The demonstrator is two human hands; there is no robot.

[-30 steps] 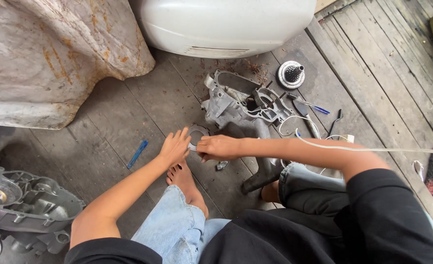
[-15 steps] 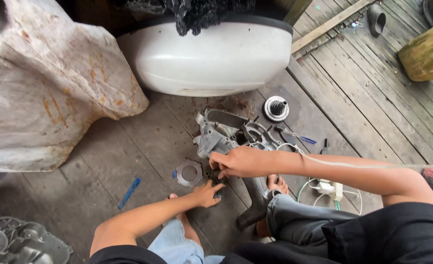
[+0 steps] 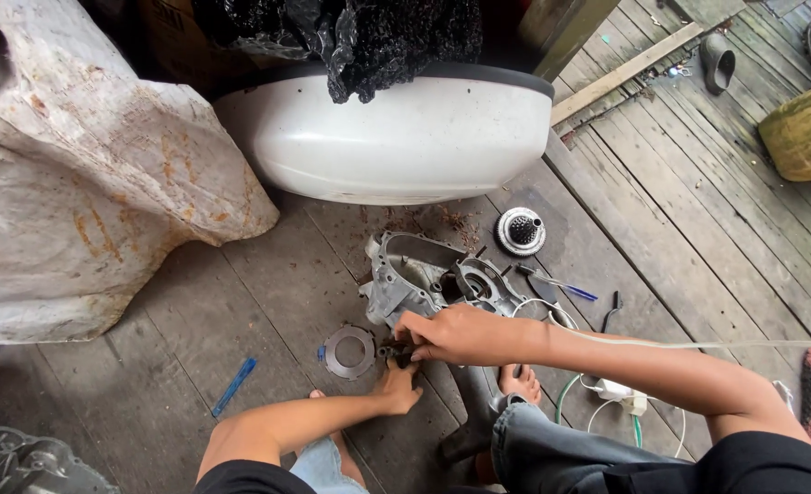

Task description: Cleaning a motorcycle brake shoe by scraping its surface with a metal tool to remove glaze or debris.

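I sit on a wooden plank floor. My right hand (image 3: pixel 456 334) and my left hand (image 3: pixel 396 389) meet at a small dark metal part (image 3: pixel 396 353) just in front of a grey engine casing (image 3: pixel 415 274). My right hand's fingers close on the part from above. From below, the fingertips of my left hand pinch it. A flat metal ring disc (image 3: pixel 349 352) lies on the floor just left of the hands. My bare foot (image 3: pixel 520 382) rests right of the left hand.
A round toothed clutch part (image 3: pixel 520 230), a blue-handled screwdriver (image 3: pixel 556 284) and pliers (image 3: pixel 611 311) lie beyond the casing. A blue tool (image 3: pixel 233 386) lies left. A white tub (image 3: pixel 405 137), a stained sack (image 3: pixel 85 183), another engine part (image 3: pixel 21 462) and a white cable (image 3: pixel 698 345) surround me.
The view has tilted up and closed in on the casing. My left hand has shifted right, under the right hand, and both now meet on the small part beside the ring disc.
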